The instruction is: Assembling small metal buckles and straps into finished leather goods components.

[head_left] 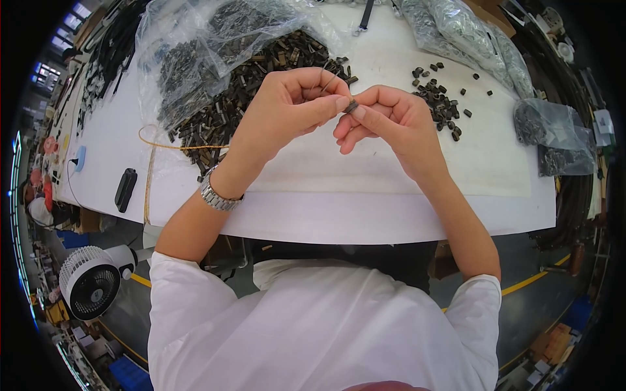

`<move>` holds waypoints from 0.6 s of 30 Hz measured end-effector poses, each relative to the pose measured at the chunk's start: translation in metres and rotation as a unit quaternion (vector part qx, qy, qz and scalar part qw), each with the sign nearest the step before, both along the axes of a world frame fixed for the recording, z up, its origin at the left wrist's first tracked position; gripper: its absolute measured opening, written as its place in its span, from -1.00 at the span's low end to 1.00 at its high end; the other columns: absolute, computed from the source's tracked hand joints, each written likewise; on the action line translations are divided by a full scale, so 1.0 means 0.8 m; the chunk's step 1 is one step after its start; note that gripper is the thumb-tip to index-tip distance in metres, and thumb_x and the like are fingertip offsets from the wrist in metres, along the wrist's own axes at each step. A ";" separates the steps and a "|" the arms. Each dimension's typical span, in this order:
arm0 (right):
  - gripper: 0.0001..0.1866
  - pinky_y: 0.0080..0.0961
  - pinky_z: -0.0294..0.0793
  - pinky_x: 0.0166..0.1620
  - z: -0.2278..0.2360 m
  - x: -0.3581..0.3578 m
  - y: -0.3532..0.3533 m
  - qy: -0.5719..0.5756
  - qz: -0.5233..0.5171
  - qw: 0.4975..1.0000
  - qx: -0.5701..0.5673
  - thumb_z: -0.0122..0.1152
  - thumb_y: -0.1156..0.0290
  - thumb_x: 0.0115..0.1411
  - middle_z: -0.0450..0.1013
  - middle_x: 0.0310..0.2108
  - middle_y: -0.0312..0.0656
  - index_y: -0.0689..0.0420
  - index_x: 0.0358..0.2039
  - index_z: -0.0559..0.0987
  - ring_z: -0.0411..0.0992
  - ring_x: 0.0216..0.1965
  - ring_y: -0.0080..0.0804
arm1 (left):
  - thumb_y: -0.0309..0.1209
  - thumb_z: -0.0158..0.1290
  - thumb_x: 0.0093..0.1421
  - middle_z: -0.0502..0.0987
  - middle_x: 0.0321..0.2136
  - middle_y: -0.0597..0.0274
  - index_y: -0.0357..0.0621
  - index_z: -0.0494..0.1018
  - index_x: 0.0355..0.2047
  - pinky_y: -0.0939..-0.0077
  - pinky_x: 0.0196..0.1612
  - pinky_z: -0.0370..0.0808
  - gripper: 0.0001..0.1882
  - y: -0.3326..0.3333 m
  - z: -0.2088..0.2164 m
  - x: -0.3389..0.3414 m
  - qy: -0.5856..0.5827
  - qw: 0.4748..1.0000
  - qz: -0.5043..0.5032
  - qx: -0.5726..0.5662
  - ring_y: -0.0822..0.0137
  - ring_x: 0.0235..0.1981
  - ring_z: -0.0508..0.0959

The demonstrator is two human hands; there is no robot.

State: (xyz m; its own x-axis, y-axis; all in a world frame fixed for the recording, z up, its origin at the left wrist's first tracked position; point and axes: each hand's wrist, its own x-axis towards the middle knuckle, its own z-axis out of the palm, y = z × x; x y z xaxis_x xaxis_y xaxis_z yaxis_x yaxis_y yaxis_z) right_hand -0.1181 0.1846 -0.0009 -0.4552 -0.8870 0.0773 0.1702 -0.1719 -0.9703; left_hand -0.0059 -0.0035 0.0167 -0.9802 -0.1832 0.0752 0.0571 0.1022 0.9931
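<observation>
Over the middle of the table, my hands meet at a small dark loop-like piece [351, 106]. My right hand [391, 120] pinches it between thumb and fingertips. My left hand [287, 107] is closed, its thumb and forefinger touching the same piece; a thin needle-like strand [331, 79] sticks up from its fingers. A yellow cord [176, 146] runs left from my left wrist across the white surface. Behind and left of my left hand spreads a heap of dark flat pieces [207, 124]. Beyond my right hand lies a smaller group of dark rounded loops [443, 104].
Clear plastic bags [189, 58] of dark pieces cover the back left; more bags [473, 42] lie at the back right. A black oblong case [126, 190] sits at the left edge. A white fan [94, 283] stands below it. Long dark strips [111, 52] lie far left.
</observation>
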 end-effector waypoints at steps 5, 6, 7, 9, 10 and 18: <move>-0.84 -0.57 0.62 -0.18 -0.006 0.011 -0.003 0.117 -0.084 0.990 0.010 0.14 0.52 0.42 0.66 -0.32 -0.05 0.39 -0.15 0.58 0.69 -0.34 -0.38 | -0.46 0.20 0.32 0.53 -0.50 0.48 -0.25 0.58 -0.23 0.79 -0.49 0.19 -0.89 0.007 -0.005 0.001 0.056 0.991 0.033 -0.118 0.75 -0.52 0.37; -0.84 -0.57 0.62 -0.18 -0.007 0.011 -0.007 0.115 -0.084 0.990 0.011 0.14 0.52 0.42 0.66 -0.32 -0.05 0.39 -0.15 0.58 0.69 -0.34 -0.38 | -0.47 0.19 0.32 0.54 -0.49 0.47 -0.25 0.57 -0.23 0.79 -0.46 0.22 -0.90 0.007 -0.004 0.002 0.061 0.989 0.039 -0.126 0.75 -0.49 0.39; -0.84 -0.60 0.61 -0.19 -0.005 0.014 -0.010 0.102 -0.095 0.990 0.004 0.13 0.52 0.42 0.66 -0.33 -0.07 0.38 -0.15 0.58 0.69 -0.35 -0.41 | -0.48 0.19 0.33 0.55 -0.48 0.47 -0.26 0.57 -0.24 0.80 -0.44 0.25 -0.91 0.007 -0.002 0.003 0.070 0.987 0.044 -0.135 0.75 -0.47 0.41; -0.85 -0.63 0.60 -0.21 -0.002 0.013 -0.013 0.091 -0.108 0.990 -0.005 0.13 0.53 0.42 0.66 -0.35 -0.10 0.37 -0.16 0.58 0.68 -0.36 -0.44 | -0.47 0.19 0.32 0.55 -0.47 0.47 -0.25 0.56 -0.23 0.79 -0.44 0.25 -0.90 0.006 -0.006 0.004 0.071 0.989 0.045 -0.122 0.74 -0.47 0.41; -0.85 -0.64 0.59 -0.23 -0.004 0.008 -0.015 0.076 -0.100 0.992 -0.004 0.13 0.53 0.42 0.67 -0.35 -0.10 0.36 -0.16 0.59 0.68 -0.36 -0.44 | -0.47 0.20 0.32 0.56 -0.45 0.46 -0.25 0.56 -0.23 0.79 -0.44 0.25 -0.90 0.007 -0.010 0.002 0.069 0.991 0.047 -0.109 0.74 -0.47 0.41; -0.86 -0.52 0.63 -0.20 -0.027 0.010 -0.011 0.229 -0.155 0.961 -0.023 0.15 0.56 0.39 0.65 -0.33 -0.10 0.35 -0.10 0.51 0.69 -0.33 -0.43 | -0.46 0.14 0.36 0.60 -0.51 0.45 -0.22 0.58 -0.26 0.76 -0.57 0.13 -0.91 0.024 -0.018 -0.011 -0.018 0.994 0.109 -0.019 0.75 -0.61 0.32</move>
State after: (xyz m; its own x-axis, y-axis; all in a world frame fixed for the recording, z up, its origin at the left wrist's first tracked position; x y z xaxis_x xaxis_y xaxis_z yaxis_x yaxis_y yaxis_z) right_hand -0.1101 0.1761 -0.0229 -0.6064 -0.7050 0.3677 -0.3383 -0.1897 -0.9217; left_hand -0.0148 0.0156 0.0019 -0.9198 -0.3890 0.0509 -0.0068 0.1456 0.9893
